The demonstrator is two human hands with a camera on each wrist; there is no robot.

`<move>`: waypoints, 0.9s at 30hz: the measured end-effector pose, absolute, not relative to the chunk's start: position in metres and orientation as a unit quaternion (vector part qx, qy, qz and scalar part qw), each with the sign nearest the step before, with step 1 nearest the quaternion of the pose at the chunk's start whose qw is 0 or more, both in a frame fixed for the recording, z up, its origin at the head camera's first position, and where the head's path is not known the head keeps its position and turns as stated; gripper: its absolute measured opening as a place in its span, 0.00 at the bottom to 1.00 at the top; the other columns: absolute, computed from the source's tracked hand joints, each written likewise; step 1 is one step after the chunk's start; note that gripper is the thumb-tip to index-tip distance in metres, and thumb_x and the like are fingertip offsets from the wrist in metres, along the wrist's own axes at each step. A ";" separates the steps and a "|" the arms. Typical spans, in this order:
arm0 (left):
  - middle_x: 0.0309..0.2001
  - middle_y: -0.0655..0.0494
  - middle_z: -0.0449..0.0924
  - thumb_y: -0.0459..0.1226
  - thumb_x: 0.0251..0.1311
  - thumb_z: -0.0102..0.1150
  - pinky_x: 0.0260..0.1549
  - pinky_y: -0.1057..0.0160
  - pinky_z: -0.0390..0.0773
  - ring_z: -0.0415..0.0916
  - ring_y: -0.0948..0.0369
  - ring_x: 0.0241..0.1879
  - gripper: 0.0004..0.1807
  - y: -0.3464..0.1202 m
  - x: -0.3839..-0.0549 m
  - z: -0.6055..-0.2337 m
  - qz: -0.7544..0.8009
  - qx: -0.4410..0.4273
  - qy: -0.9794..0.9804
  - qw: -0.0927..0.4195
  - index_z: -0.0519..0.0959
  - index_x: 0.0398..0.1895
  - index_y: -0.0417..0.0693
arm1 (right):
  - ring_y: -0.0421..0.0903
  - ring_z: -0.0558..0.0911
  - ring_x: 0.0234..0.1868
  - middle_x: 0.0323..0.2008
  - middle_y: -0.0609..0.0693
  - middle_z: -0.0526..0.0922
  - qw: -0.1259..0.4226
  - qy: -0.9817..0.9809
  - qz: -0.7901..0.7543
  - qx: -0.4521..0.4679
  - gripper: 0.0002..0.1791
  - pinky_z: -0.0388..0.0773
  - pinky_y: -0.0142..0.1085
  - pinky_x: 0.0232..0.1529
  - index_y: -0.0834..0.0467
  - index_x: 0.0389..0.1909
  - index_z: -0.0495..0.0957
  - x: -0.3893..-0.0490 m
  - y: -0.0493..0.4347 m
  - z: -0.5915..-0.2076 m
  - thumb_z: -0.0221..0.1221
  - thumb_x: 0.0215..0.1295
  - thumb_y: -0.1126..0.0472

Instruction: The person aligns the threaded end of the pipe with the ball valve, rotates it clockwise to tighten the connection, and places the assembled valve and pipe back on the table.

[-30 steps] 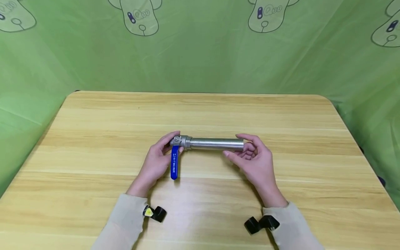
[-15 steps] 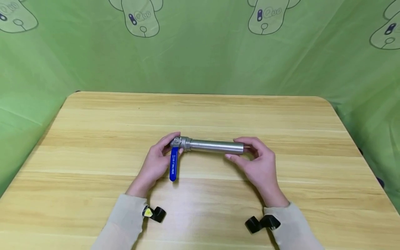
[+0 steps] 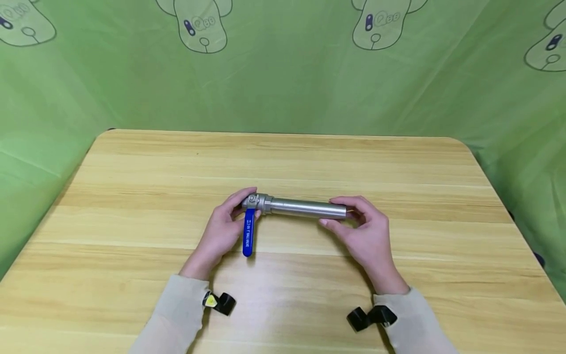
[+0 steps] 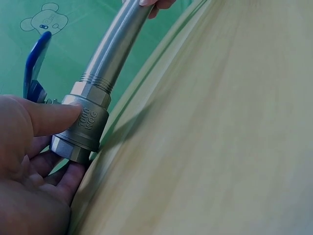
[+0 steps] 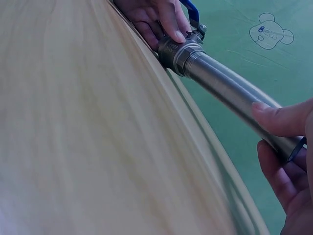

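A steel ball valve (image 3: 261, 203) with a blue lever handle (image 3: 248, 235) is joined to a metal pipe (image 3: 305, 208), which extends to the right. My left hand (image 3: 223, 228) grips the valve body, its thumb lying across the raised lettering in the left wrist view. The lever points toward me, crosswise to the pipe. At the pipe's free end, my right hand (image 3: 366, 235) holds the tube between thumb and fingers. Threads (image 4: 96, 82) show where the pipe enters the valve's hex collar (image 4: 91, 93). Some right fingers are partly hidden behind the pipe end.
The wooden table (image 3: 283, 162) spreads beneath both hands, with rounded far corners. A green curtain (image 3: 283, 78) with printed cartoon heads hangs behind and along the sides. Black wrist cameras (image 3: 225, 304) sit on the sleeves.
The fingers of my right hand have closed onto the pipe end, and that end has dipped slightly toward me. My left hand keeps its grip on the valve.
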State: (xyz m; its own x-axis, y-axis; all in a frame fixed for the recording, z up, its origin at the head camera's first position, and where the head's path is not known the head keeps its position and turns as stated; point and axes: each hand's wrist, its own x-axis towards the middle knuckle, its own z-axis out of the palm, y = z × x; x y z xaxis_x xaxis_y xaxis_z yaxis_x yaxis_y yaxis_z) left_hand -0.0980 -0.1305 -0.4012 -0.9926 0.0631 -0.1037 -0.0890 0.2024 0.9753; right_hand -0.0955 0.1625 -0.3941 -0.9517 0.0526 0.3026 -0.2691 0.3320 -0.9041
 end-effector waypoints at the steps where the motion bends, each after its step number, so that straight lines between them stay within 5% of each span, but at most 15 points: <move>1: 0.79 0.50 0.70 0.32 0.71 0.68 0.74 0.49 0.76 0.74 0.44 0.75 0.34 -0.130 -0.098 -0.401 0.631 -0.008 0.773 0.059 0.73 0.79 0.56 | 0.37 0.87 0.41 0.44 0.45 0.91 0.140 -0.808 0.570 0.062 0.27 0.87 0.26 0.45 0.58 0.50 0.90 -0.095 0.163 -0.394 0.82 0.46 0.74; 7: 0.79 0.49 0.70 0.32 0.71 0.67 0.74 0.50 0.77 0.74 0.44 0.75 0.34 -0.129 -0.098 -0.403 0.627 -0.011 0.777 0.056 0.73 0.78 0.56 | 0.38 0.85 0.36 0.44 0.55 0.92 0.135 -0.823 0.550 0.039 0.26 0.83 0.24 0.38 0.57 0.52 0.90 -0.094 0.163 -0.394 0.83 0.50 0.68; 17: 0.79 0.49 0.70 0.31 0.70 0.68 0.75 0.50 0.76 0.74 0.44 0.75 0.34 -0.128 -0.098 -0.404 0.626 -0.011 0.778 0.052 0.74 0.78 0.57 | 0.40 0.80 0.29 0.34 0.53 0.85 0.098 -0.837 0.538 -0.009 0.19 0.80 0.26 0.28 0.57 0.51 0.90 -0.096 0.162 -0.391 0.80 0.59 0.58; 27: 0.80 0.50 0.69 0.30 0.70 0.67 0.74 0.51 0.76 0.73 0.44 0.75 0.34 -0.128 -0.099 -0.403 0.631 -0.011 0.774 0.056 0.73 0.78 0.57 | 0.45 0.87 0.24 0.29 0.57 0.85 0.049 -0.817 0.574 -0.027 0.19 0.89 0.37 0.28 0.59 0.47 0.89 -0.098 0.162 -0.392 0.76 0.66 0.49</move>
